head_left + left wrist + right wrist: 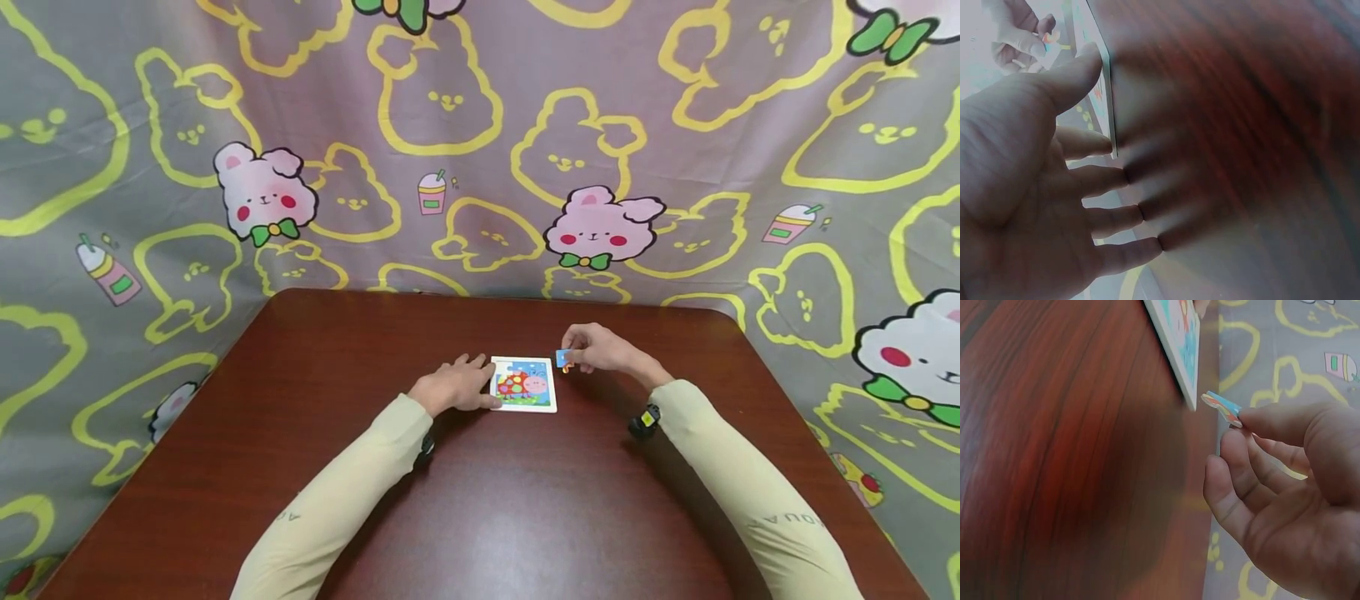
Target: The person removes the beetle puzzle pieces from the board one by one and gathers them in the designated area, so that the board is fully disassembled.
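A white-framed jigsaw puzzle board (523,384) with a red spotted ladybird picture lies flat on the table. A pale bare patch shows at the picture's upper left. My left hand (457,385) rests at the board's left side, fingers spread and nearly straight; its thumb and index finger touch the frame in the left wrist view. Just off the board's right edge, my right hand (597,347) pinches a small puzzle piece (1222,407) between thumb and fingers. Blue and orange show on this piece, which is held above the table; the fingers hide part of it.
The dark red-brown wooden table (480,500) extends around the board on all sides. Behind it hangs a grey curtain (480,167) with yellow bear outlines and white rabbits. Both wrists wear dark straps, the right one carrying a small device (645,421).
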